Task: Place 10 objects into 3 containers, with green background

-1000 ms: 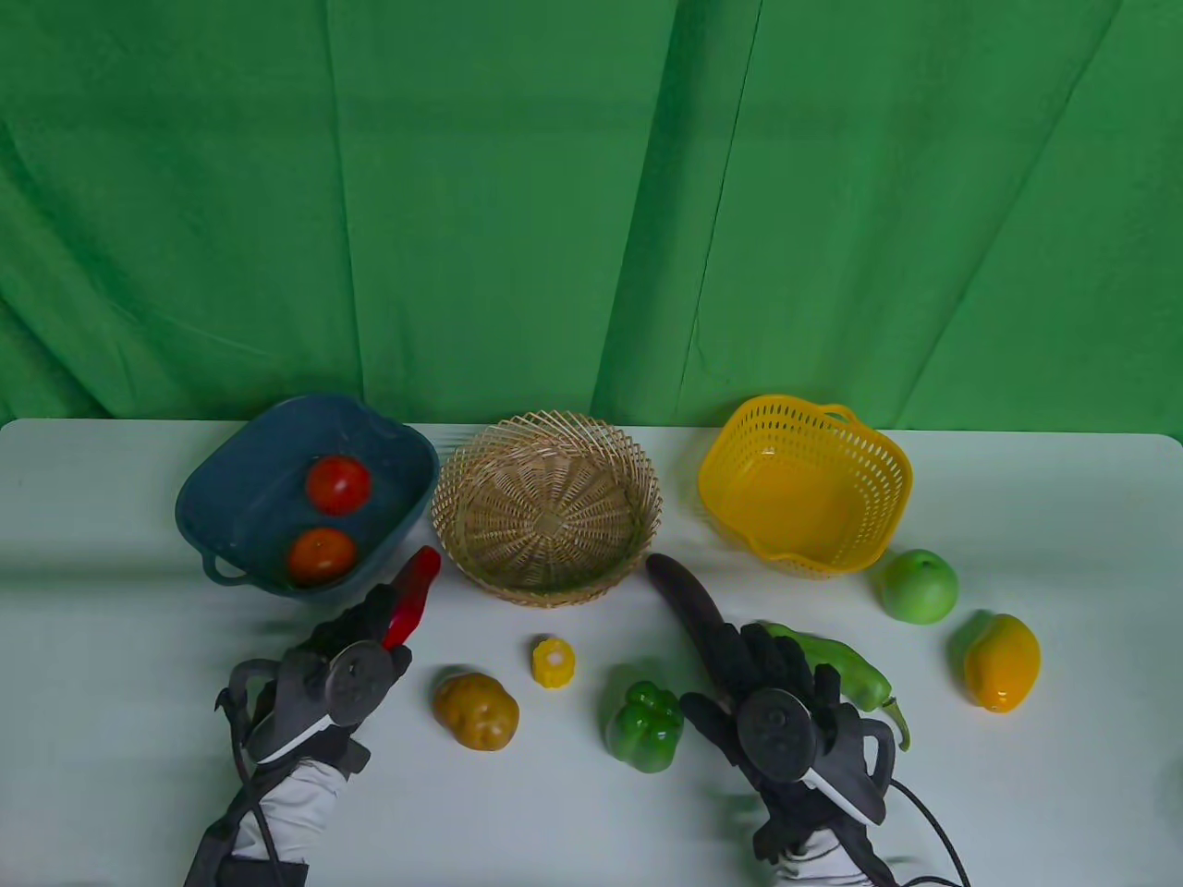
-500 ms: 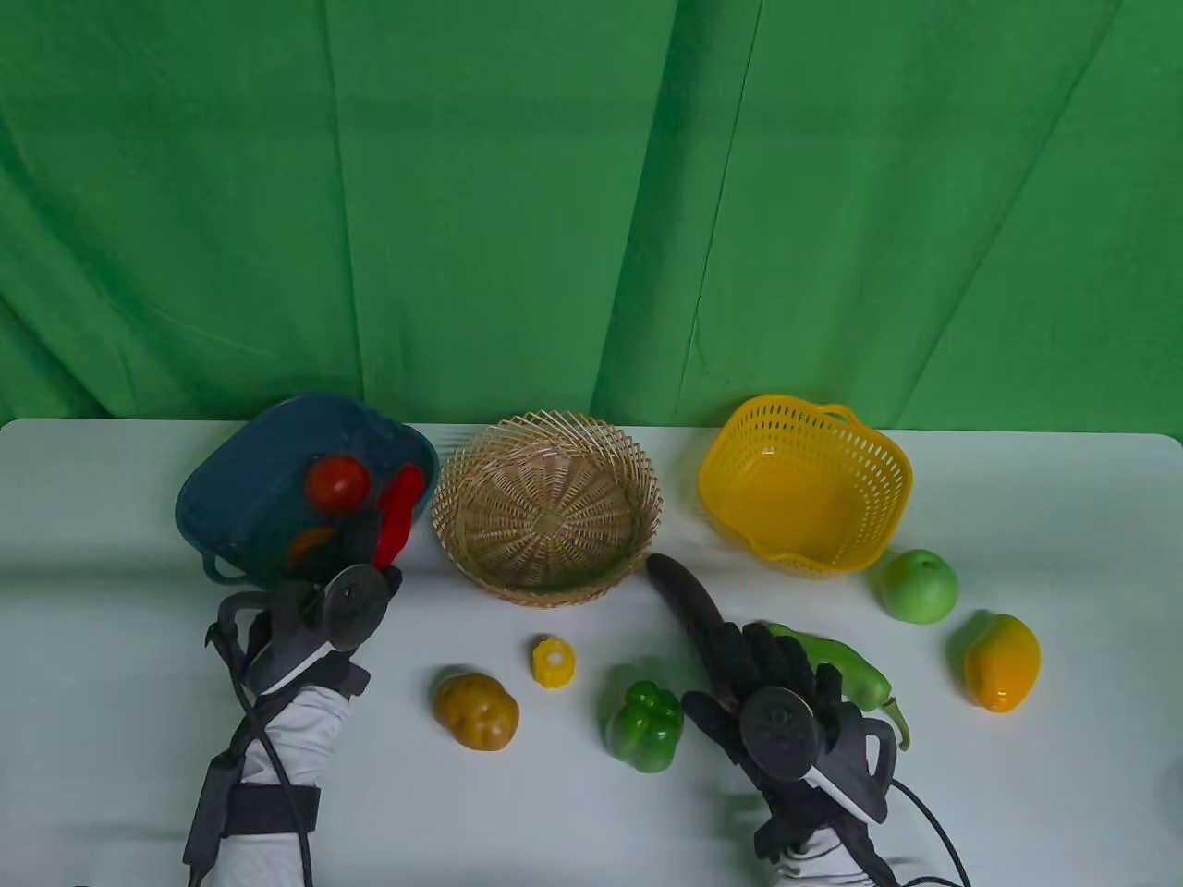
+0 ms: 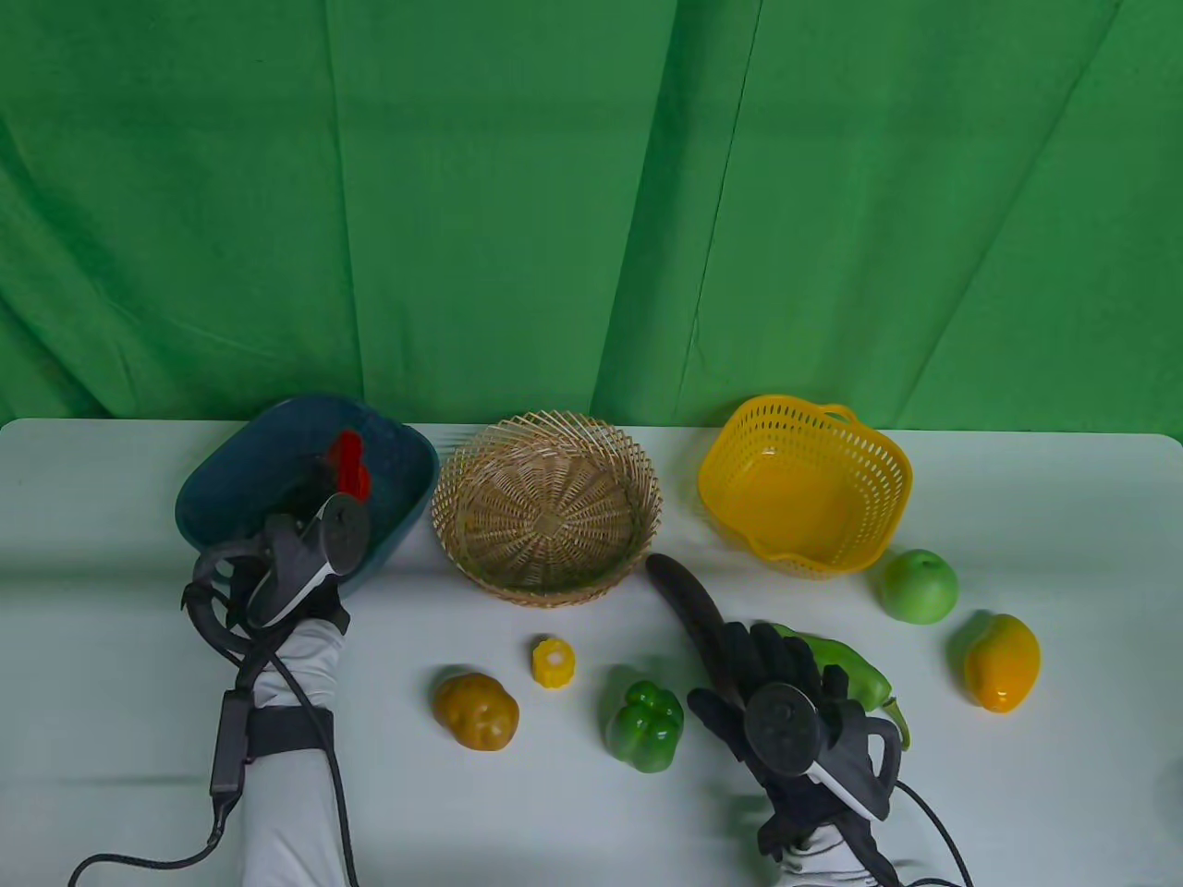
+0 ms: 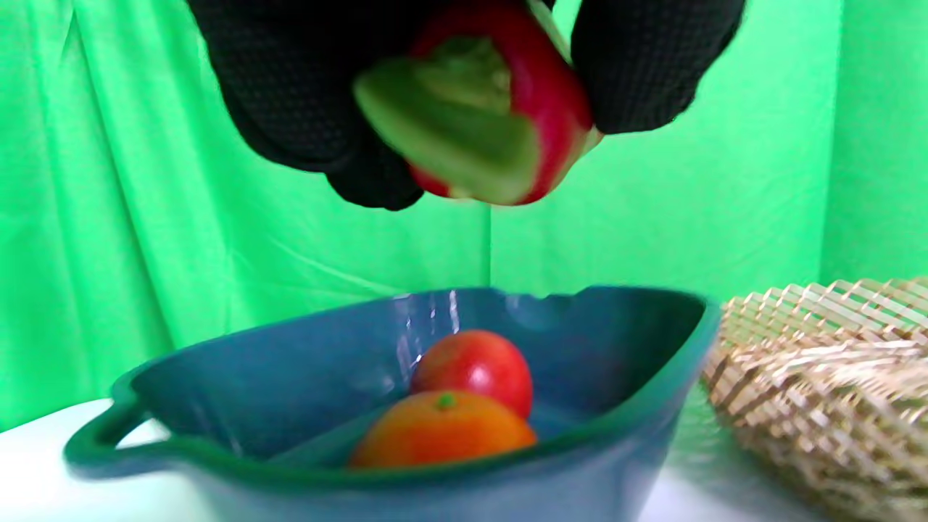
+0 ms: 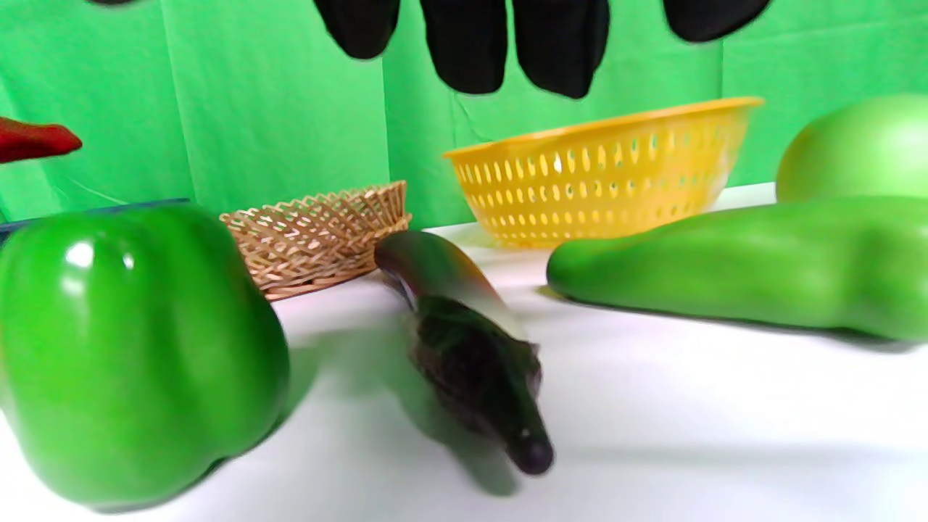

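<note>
My left hand [image 3: 337, 480] grips a red chili pepper [image 3: 349, 460] and holds it above the dark blue bowl [image 3: 217, 476]. In the left wrist view my fingers [image 4: 304, 94] pinch the pepper [image 4: 536, 94], green stem end down, over the bowl [image 4: 406, 478], which holds two tomatoes [image 4: 475, 366]. My right hand [image 3: 749, 665] hovers open over the near end of a dark eggplant [image 3: 679, 591]. In the right wrist view the fingertips [image 5: 554, 43] hang above the eggplant [image 5: 464, 341] without touching it.
A wicker basket [image 3: 547, 506] and a yellow plastic basket [image 3: 887, 517] stand at the back. On the table lie a potato [image 3: 477, 710], a corn piece [image 3: 553, 662], a green bell pepper [image 3: 645, 726], a long green pepper [image 3: 850, 667], a green apple [image 3: 918, 585] and a yellow mango [image 3: 1002, 662].
My left hand has carried the red chili pepper from the table in front of the blue bowl to above it. My right hand has barely moved.
</note>
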Demonstrator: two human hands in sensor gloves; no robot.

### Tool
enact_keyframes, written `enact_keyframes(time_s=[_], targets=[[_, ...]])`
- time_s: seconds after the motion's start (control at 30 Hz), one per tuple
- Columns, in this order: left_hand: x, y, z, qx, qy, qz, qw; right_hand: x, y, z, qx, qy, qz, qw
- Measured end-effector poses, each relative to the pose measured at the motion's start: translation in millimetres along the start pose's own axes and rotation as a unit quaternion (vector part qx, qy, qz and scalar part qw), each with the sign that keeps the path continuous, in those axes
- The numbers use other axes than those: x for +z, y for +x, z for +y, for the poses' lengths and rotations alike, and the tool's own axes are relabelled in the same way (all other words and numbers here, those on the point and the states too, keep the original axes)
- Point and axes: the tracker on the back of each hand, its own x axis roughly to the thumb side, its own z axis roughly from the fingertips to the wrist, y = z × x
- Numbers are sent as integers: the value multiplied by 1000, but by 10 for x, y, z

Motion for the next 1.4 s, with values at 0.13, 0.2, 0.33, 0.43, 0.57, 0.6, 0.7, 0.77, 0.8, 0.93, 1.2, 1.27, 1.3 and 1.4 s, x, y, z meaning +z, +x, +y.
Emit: enact_keyframes(time_s=[0.13,0.2,0.33,0.43,0.57,0.6,0.7,0.77,0.8,0.93,1.2,1.27,1.3,1.4], targets=[[-42,14,-124,-7,-15,9,1000,6,5,-18,-2,-4,-1,1000],[-58,33,-159,-6,-15,8,1000,1,5,-14,-2,-4,-1,1000],[-70,73,-192,-14,-26,4,1000,-5,5,-1,1,0,-1,1000],[-63,78,-192,-3,-27,2,1000,-2,5,-12,-1,-1,-1,1000],[-22,66,-163,11,-23,-2,1000,5,14,-25,-4,-4,-3,1000],[-3,59,-146,18,-21,-4,1000,7,15,-24,-4,-5,-4,1000],[58,38,-103,38,-11,-9,999,11,14,-29,-7,-7,-5,1000],[100,29,-75,52,-6,-16,998,10,12,-31,-8,-9,-6,1000],[128,26,-59,61,-2,-22,998,9,11,-26,-9,-9,-6,1000],[234,34,-6,93,12,-45,995,10,17,-19,-8,-6,-7,1000],[455,108,-20,144,24,-96,985,14,30,-12,-9,-4,-12,1000],[504,129,-41,155,23,-107,982,15,37,-7,-10,-4,-13,1000],[534,142,-53,161,23,-115,980,15,41,-5,-9,-3,-14,1000],[622,188,-99,184,19,-139,973,15,47,0,-8,-3,-15,1000]])
